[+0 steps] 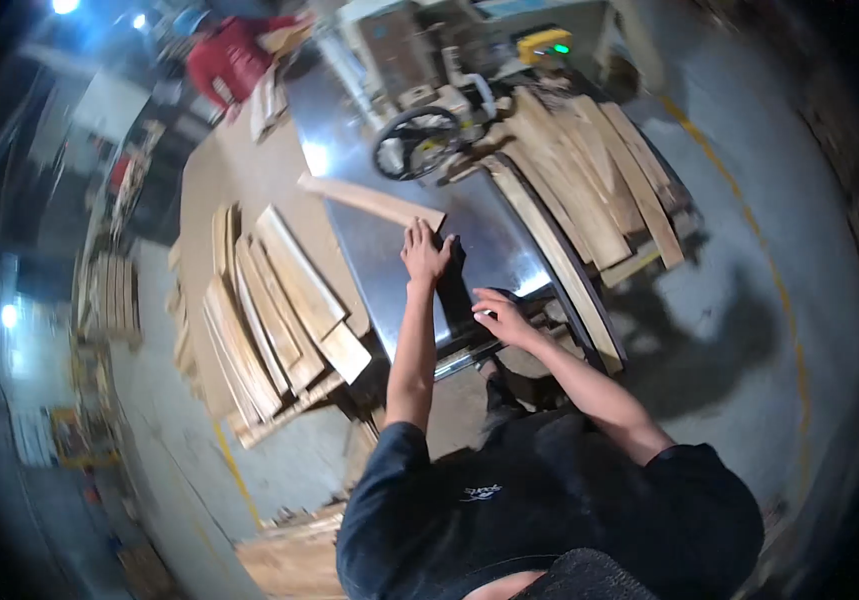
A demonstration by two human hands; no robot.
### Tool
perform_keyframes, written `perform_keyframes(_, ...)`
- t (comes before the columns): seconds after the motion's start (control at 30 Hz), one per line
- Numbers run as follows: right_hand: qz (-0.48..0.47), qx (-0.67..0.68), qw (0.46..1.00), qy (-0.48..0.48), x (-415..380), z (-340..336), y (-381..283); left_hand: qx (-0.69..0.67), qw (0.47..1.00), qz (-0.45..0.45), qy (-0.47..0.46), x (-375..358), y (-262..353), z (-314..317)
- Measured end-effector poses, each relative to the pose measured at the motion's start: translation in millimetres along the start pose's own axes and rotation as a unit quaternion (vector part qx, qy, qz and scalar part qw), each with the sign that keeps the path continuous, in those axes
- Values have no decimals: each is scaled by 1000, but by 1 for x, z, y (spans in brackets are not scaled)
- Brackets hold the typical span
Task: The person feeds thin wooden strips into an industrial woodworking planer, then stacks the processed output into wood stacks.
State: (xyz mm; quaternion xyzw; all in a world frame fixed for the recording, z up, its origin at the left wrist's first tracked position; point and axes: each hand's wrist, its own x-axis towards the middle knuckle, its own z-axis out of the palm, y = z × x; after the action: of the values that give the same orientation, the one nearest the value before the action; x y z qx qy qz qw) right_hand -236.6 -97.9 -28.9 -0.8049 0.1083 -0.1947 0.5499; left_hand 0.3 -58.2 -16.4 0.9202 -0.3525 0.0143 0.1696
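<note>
currently, pale wooden board (379, 201) on metal tabletop (490, 238), long axis slanting from far left to near right. left hand (426, 252) open, fingers spread, fingertips at board's near-right end, not wrapped round it. right hand (504, 318) half-open, empty, by table's near edge. wooden strips (274, 305) left; curved strip (552, 260) right.

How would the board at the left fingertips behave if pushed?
The board would likely slide easily, since the metal tabletop looks smooth and shiny. Its long, flat shape makes rolling unlikely, but a push from the left hand at its near end might swivel it.
</note>
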Motion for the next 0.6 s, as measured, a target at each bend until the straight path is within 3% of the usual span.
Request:
perform_keyframes(0.1,14,2,998,64,-26,-16,9,8,1000,-25,-16,-44,52,-4)
perform_keyframes(0.13,22,4,998,60,-37,-22,12,17,999,18,-36,-65,68,-9)
perform_keyframes(0.17,225,138,958,111,-44,-23,14,31,997,57,-53,-86,78,-18)
perform_keyframes(0.2,415,261,858,151,-49,-22,16,25,995,78,-55,-110,91,-25)
perform_keyframes(0.23,456,299,832,104,-62,-39,5,4,988,60,-139,-128,108,-47)
perform_keyframes(0.27,457,295,833,98,-72,-48,4,-23,974,45,-220,-140,124,-62)
perform_keyframes(0.33,504,327,799,25,-99,-54,0,-124,990,-27,-68,-167,118,-37)
perform_keyframes(0.37,509,302,806,-27,-111,-64,-11,-60,990,-60,116,-178,122,-19)
perform_keyframes(0.4,511,300,805,-35,-124,-65,-12,-35,991,-103,74,-182,118,-5)
perform_keyframes(0.47,522,350,776,-49,-147,-67,-14,-31,998,-38,50,-189,116,32)
perform_keyframes(0.6,513,396,761,-9,-149,-72,-11,-86,996,11,23,-163,142,35)
